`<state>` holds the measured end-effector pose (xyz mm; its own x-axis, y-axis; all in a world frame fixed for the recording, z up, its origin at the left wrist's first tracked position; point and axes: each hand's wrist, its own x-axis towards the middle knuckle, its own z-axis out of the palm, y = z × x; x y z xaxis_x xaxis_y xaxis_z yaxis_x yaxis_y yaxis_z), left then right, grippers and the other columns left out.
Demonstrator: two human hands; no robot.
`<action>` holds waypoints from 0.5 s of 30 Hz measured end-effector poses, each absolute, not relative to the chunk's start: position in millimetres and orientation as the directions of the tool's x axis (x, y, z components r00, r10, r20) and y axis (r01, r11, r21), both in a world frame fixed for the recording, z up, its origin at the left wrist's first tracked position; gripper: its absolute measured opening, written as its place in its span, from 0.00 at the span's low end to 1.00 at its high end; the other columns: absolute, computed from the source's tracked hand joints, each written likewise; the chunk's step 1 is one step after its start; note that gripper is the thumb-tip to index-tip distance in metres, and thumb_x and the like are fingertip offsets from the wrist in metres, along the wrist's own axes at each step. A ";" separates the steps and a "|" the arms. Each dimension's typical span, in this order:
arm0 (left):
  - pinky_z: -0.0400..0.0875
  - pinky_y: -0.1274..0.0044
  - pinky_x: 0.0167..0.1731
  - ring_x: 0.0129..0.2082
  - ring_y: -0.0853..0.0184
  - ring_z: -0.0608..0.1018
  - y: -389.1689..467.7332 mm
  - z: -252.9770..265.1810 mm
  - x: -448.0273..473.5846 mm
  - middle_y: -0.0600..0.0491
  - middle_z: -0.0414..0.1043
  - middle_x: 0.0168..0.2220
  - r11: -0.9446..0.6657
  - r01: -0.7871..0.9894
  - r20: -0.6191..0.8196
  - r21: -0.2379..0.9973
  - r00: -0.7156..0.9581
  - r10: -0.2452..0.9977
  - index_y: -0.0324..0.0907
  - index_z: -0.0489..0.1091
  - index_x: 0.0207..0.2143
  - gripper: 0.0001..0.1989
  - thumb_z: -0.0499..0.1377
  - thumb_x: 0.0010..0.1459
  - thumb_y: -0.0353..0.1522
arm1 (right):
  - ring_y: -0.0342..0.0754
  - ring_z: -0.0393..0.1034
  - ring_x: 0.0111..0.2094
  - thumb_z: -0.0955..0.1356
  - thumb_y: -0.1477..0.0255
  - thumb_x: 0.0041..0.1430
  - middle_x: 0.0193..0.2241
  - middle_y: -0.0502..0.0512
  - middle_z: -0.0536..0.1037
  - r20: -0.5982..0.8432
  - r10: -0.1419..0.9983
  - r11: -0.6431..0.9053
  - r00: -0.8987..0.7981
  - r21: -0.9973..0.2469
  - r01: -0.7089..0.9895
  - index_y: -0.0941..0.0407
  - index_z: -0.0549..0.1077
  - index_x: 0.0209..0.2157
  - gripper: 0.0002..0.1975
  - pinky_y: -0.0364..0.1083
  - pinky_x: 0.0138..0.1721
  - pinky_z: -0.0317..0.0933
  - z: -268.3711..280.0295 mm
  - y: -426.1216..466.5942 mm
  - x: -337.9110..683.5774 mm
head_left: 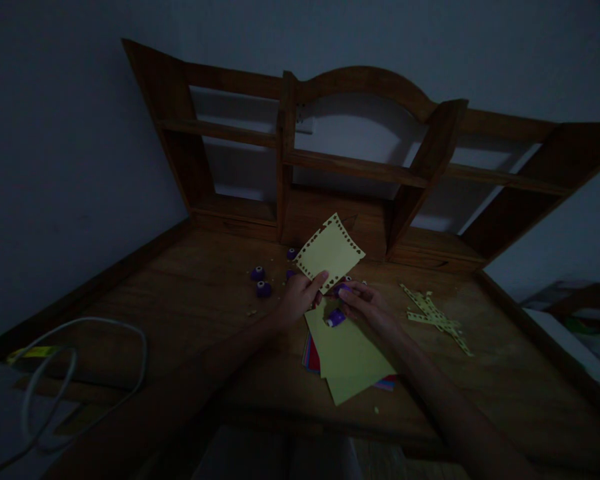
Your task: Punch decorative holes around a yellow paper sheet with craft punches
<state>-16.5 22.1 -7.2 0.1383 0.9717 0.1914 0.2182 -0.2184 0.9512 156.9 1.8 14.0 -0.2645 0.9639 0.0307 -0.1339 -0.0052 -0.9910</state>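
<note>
From the head camera, the left forearm reaches in from the lower left, and the left hand [300, 293] is turned inward with its thumb laid flat over the near corner of a pale yellow sheet [330, 257]. Its fingers are closed on that corner, thumb above and the rest largely hidden underneath. The right forearm comes up from the lower right; the right hand [365, 305] is bent inward, its fingers curled closely around a small purple punch [343, 289] at the sheet's near edge. Whether the punch grips the paper is too dark and small to tell.

The tabletop [195, 287] is brown wood with a dull, worn surface, and a wooden shelf unit [340, 163] with an arched middle rail stands along its back. The other punches are rounded, purple and pale-tipped: one [336, 318] lies on the paper stack [353, 360], while a pair [260, 281] sits left of the left hand. The stack has yellow sheets on top, with red and blue edges showing below. Narrow perforated strips [437, 317] lie crossed at the right.

The held sheet is raised in front of the shelf unit, tilted and slightly curved. Rows of small dark cutouts run along its edges, some breaking through the border; its middle is plain.
</note>
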 end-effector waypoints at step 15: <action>0.61 0.83 0.16 0.15 0.73 0.69 27.9 -14.0 -13.4 0.54 0.66 0.17 -0.236 0.239 0.199 0.942 0.166 0.966 0.36 0.67 0.22 0.26 0.50 0.59 0.49 | 0.40 0.58 0.20 0.72 0.61 0.50 0.21 0.49 0.71 0.091 0.981 0.073 -0.174 -0.991 -0.109 0.57 0.75 0.29 0.12 0.42 0.22 0.50 8.5 9.4 164.1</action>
<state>-13.4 27.9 -14.0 0.1664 0.9657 0.1995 0.2387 -0.2357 0.9420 164.1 9.4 8.5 -0.1741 0.9805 0.0910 -0.1095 0.0725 -0.9913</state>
